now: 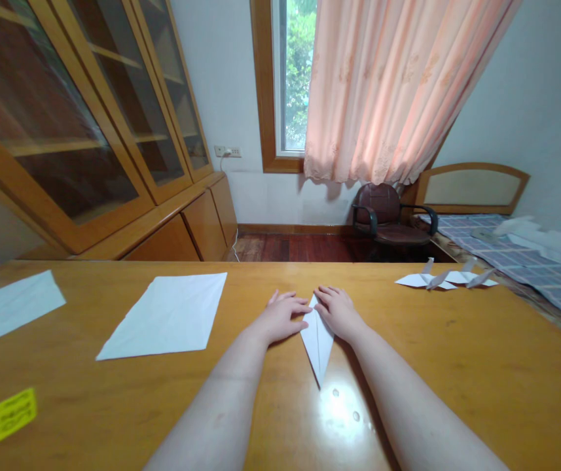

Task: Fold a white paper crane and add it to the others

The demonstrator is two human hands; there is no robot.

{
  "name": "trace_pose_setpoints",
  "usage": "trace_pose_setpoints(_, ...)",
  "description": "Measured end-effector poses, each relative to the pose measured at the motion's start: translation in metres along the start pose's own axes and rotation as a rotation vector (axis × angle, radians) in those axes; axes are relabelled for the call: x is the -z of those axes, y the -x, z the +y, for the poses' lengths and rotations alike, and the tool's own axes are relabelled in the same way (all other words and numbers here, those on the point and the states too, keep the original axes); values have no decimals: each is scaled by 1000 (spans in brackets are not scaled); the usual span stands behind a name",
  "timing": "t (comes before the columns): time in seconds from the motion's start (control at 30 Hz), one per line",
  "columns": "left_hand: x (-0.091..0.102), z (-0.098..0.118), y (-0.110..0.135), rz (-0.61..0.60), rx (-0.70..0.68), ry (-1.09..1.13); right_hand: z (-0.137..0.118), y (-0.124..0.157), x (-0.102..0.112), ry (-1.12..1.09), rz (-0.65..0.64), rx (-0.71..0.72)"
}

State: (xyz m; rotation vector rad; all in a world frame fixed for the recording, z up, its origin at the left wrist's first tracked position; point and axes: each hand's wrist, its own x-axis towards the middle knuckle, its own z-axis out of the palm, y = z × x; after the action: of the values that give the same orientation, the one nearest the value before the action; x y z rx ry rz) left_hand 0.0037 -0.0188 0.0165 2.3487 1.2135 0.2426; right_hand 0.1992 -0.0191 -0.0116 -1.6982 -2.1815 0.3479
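One slim, white folded paper [319, 350] is lying on the worktop [162, 409] between the fingers of the left hand [281, 318] and those of the right hand [342, 315], its longer tip reaching out below them towards the body. The left fingers are resting loosely spread, touching its upper left edge; the right fingers are lying over its upper right edge, and whether they are pinching a layer or only pressing down I cannot tell. Since a seam is running down the middle between both sets of fingers, good pressing probably calls for holding the left fingertips steady as an anchor while the right ones are smoothing along the edge, keeping both sides even. A lighter touch at the upper tip, just beside the right fingertips, seems wise, as thin paper may be creasing askew there. A flat sheet [167, 317] is lying well to the left of the left fingers, and small folded figures [467, 279] are sitting well to the right of the right fingers, so neither is crowding them.
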Motion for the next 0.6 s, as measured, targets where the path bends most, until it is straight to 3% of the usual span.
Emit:
trace_pose_setpoints(0.27,-5,-8,-1,104,55,-119,-5,1,4,-159,86,142)
trace_pose_setpoints(0.6,-8,-11,-3,138,95,-121,-8,5,10,-156,-68,251)
